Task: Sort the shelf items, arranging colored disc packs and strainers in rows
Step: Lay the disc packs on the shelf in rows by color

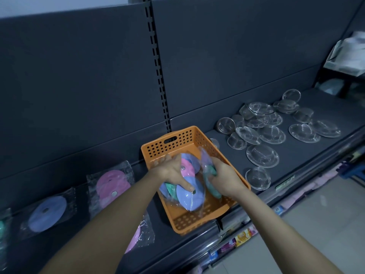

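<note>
Gripping disc packs with both hands inside the orange basket (177, 141) on the shelf (296, 169).
Flat at far left, a blue disc pack (47, 213), then a pink disc pack (112, 184) just beside it; in the basket, left hand (171, 171) clamped over a bundle (189, 197) of blue, pink and green packs, thumb pressed on the top blue one; right hand (225, 178) close alongside, curled round a green disc pack (209, 175) held on edge; further right, strainers (262, 155) scattered loose on the shelf.
</note>
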Demonstrator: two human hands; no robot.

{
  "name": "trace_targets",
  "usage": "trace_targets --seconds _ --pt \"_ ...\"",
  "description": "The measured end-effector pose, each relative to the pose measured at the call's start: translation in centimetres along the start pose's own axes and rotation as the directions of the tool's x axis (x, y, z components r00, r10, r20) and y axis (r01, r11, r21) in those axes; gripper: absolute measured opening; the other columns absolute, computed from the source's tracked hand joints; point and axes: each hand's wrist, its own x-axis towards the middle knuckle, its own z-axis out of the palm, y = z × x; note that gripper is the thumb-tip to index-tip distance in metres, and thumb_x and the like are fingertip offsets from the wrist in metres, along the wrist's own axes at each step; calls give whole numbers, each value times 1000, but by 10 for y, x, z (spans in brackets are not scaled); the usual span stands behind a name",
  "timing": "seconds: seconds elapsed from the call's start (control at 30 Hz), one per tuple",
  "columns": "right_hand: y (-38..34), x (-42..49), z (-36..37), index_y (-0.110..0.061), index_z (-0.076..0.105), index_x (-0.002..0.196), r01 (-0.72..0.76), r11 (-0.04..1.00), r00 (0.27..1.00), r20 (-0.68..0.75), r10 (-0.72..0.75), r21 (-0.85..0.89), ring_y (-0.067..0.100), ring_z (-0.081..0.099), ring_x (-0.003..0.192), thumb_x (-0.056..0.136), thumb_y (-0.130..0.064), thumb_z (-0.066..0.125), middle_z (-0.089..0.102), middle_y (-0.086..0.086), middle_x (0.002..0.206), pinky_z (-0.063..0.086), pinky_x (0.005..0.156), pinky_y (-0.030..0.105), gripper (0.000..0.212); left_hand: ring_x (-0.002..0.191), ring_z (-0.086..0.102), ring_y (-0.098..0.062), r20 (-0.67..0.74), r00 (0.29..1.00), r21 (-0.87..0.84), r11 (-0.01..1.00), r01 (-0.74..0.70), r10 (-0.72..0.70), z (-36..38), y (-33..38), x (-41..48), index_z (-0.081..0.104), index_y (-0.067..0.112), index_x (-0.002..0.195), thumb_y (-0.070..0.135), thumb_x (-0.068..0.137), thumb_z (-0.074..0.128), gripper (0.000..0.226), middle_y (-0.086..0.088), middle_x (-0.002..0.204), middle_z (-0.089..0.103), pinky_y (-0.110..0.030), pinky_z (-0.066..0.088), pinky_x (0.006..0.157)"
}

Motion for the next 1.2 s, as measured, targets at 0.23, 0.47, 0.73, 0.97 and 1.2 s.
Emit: trace_targets --seconds 0.23,0.47,0.73,0.97,1.2 --pt "1 -2 -3 -23 56 109 -43 994 993 -101 54 105 21 55 78 84 -9 52 59 -5 82 35 63 24 29 110 50 -26 -243 970 -135 990 -51 16 2 12 -11 34 8 135 46 51 89 107 -8 120 51 -33 47 81" --pt "-9 3 -11 -22 57 104 -19 927 968 -224 110 375 29 65 86 81 -1 53 66 4 91 54 77 46 31 57 48 -6 -245 963 -621 781 -65 -115 -1 3 -23 56 12 90 11 66 82 36 2 80 52 -13 34 37" --pt "-39 -6 -18 -26 62 87 87 730 955 -265 132 678 27 67 79 85 -1 54 66 0 84 57 68 51 26 70 51 -12 -467 870 -784 528 -327 -154 -11 -12 -53 53 11 97 10 76 70 27 1 87 55 -21 42 57" --pt "-103 -23 -1 -27 65 88 226 662 960 -279 -27 715 25 67 78 75 -12 60 69 2 86 56 65 43 19 82 65 -16 -563 768 -823 289 -489 -305 -22 -62 -107 59 22 97 7 78 69 26 -3 95 70 -32 54 73" --pt "-162 -44 69 -27 64 89 233 607 972 -191 -135 759 23 68 80 77 -8 58 70 0 86 57 69 44 23 71 66 -12 -575 696 -815 223 -536 -430 -2 -143 -176 64 14 94 12 72 69 23 -2 84 72 -26 54 60"
